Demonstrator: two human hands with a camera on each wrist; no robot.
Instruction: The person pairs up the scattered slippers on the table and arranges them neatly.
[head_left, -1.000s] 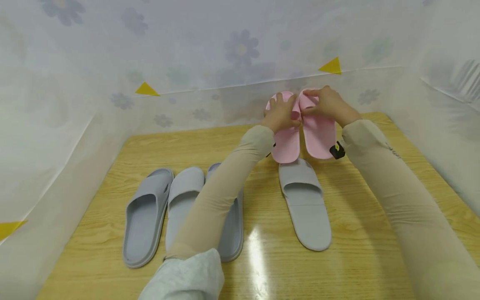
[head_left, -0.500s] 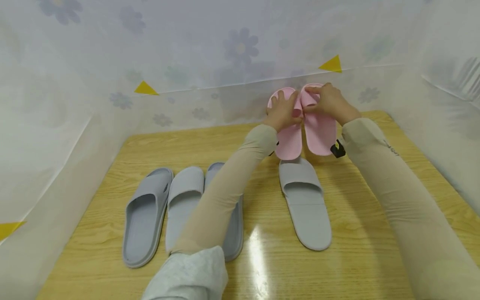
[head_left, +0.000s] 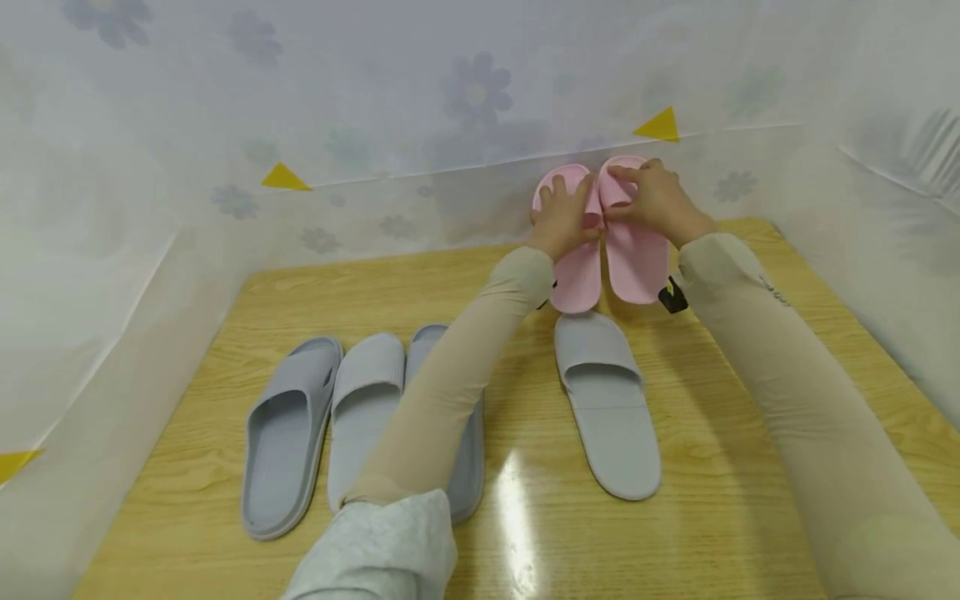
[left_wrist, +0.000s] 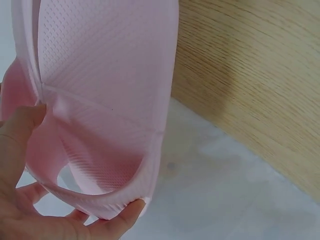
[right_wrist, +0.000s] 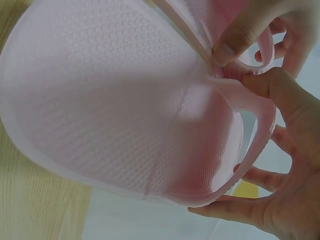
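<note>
Two pink slippers stand side by side at the table's far edge, toes up against the flowered sheet. My left hand (head_left: pixel 561 218) grips the strap of the left pink slipper (head_left: pixel 576 279); in the left wrist view its thumb and fingers curl round the strap of that left pink slipper (left_wrist: pixel 107 95). My right hand (head_left: pixel 649 198) holds the strap of the right pink slipper (head_left: pixel 636 260); in the right wrist view its fingers pinch the band of the right pink slipper (right_wrist: pixel 125 105). The heels rest on the wooden table (head_left: pixel 720 467).
A grey slipper (head_left: pixel 609 404) lies just in front of the pink pair. Three more grey slippers (head_left: pixel 288 433) lie in a row at the left, one partly under my left forearm. A flowered translucent sheet (head_left: pixel 420 125) walls the table on three sides.
Both hands have moved the pink pair a little farther away and up against the back sheet. The grey slippers have not moved.
</note>
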